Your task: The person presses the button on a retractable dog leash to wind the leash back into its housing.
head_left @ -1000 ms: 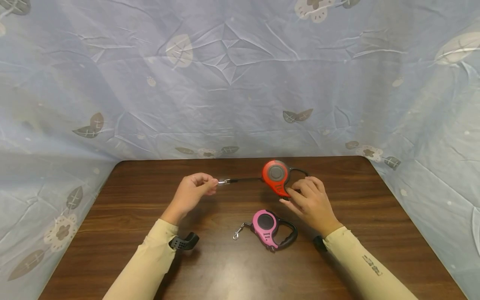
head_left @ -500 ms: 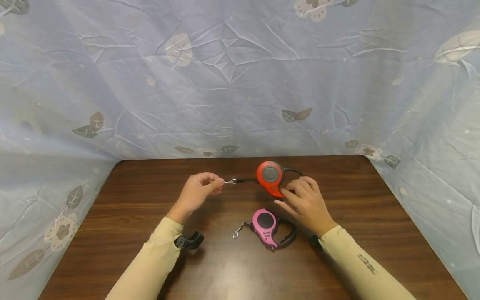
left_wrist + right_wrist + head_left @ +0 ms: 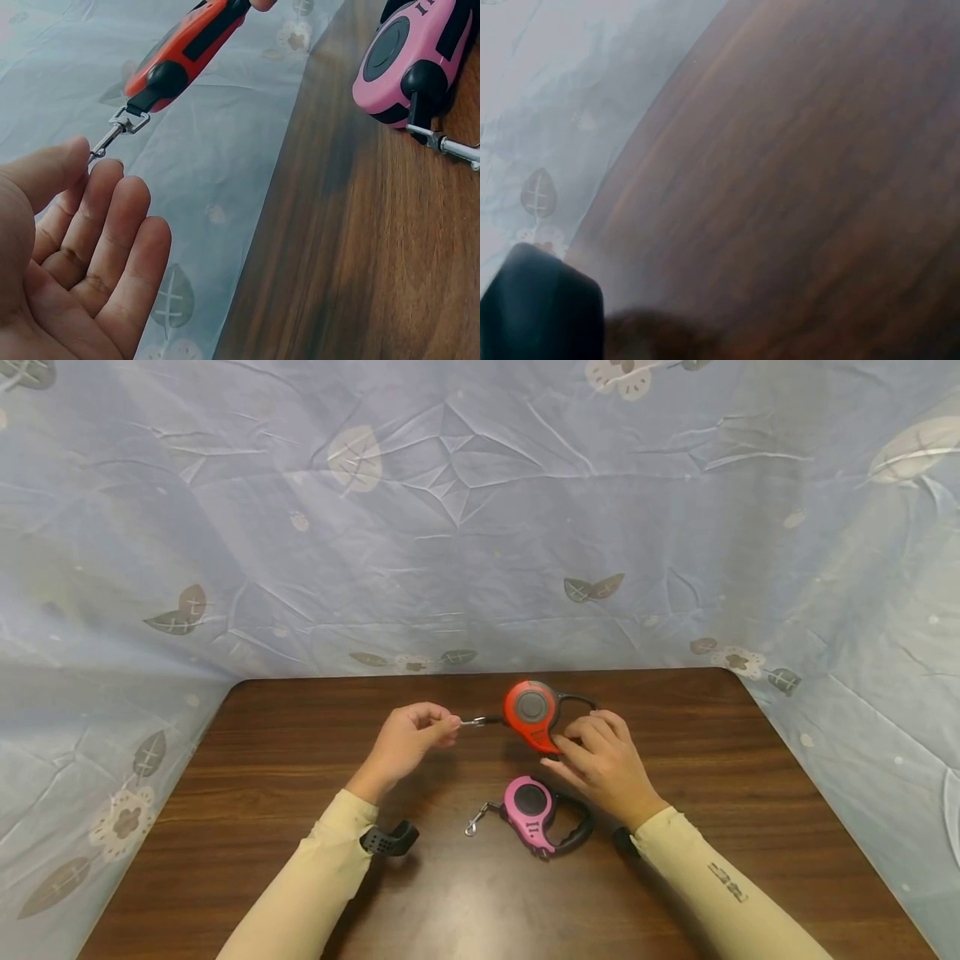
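A red retractable dog leash [image 3: 532, 703] with a grey round centre is held up over the far part of the table. My right hand [image 3: 603, 767] grips its black handle from the right. Between thumb and fingertip, my left hand [image 3: 411, 740] pinches the metal snap hook [image 3: 112, 136] at the end of its short black strap. In the left wrist view the other left fingers lie loosely bent. A pink retractable leash [image 3: 528, 806] lies on the table nearer me, its own snap hook [image 3: 475, 821] pointing left. The right wrist view does not show the right hand's grip.
The brown wooden table [image 3: 247, 827] ends at a rounded far edge, with a pale blue patterned curtain [image 3: 480, 568] behind it and along both sides. A dark blurred shape [image 3: 544, 307] fills the lower left corner of the right wrist view.
The red leash and my right hand have moved left, while my left hand has moved right with the hook. The visible strap between them is shorter. The pink leash stays in place.
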The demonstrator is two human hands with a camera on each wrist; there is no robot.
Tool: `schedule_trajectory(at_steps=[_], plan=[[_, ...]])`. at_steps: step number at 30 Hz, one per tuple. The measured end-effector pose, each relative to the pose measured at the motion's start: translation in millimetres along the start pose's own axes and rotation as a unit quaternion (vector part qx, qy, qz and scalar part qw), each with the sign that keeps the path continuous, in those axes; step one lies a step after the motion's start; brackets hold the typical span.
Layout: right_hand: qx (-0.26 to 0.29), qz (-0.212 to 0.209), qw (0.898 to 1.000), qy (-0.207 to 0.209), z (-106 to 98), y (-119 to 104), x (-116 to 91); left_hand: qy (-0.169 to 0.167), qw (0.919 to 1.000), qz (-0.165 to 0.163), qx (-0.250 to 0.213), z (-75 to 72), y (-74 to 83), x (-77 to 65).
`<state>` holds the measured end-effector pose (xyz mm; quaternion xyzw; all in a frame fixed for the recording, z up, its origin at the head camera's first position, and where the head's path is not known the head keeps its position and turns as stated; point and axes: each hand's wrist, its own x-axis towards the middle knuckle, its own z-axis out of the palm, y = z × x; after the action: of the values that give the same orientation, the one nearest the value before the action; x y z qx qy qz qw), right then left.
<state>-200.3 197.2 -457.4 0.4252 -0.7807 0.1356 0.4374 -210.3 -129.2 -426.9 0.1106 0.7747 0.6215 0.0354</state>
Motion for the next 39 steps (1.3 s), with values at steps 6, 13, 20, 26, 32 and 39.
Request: schedule_trajectory(at_steps=[6, 13, 20, 26, 32, 39], plan=[[-0.001, 0.011, 1.000, -0.008, -1, 2, -1, 0.002, 1.0000, 0.004, -0.007, 3.3, 1.2, 1.5], [0.010, 0.016, 0.999, -0.027, 2, 4, -1, 0.000, 0.9999, -0.003, -0.017, 5.8, -3.6, 5.5], [0.021, 0.037, 0.995, -0.087, 7, 7, 0, -0.003, 0.9998, -0.019, 0.008, 6.6, -11.4, 12.6], [0.025, 0.056, 0.985, -0.162, 14, 12, 2, -0.009, 0.9989, -0.047, -0.004, 11.3, -23.3, 22.7], [0.029, 0.065, 0.971, -0.226, 26, 16, -2, -0.019, 0.9980, -0.060, -0.004, 20.7, -32.7, 27.7], [0.038, 0.077, 0.959, -0.270, 30, 17, -1, -0.015, 0.9974, -0.070, 0.006, 27.7, -40.5, 33.9]])
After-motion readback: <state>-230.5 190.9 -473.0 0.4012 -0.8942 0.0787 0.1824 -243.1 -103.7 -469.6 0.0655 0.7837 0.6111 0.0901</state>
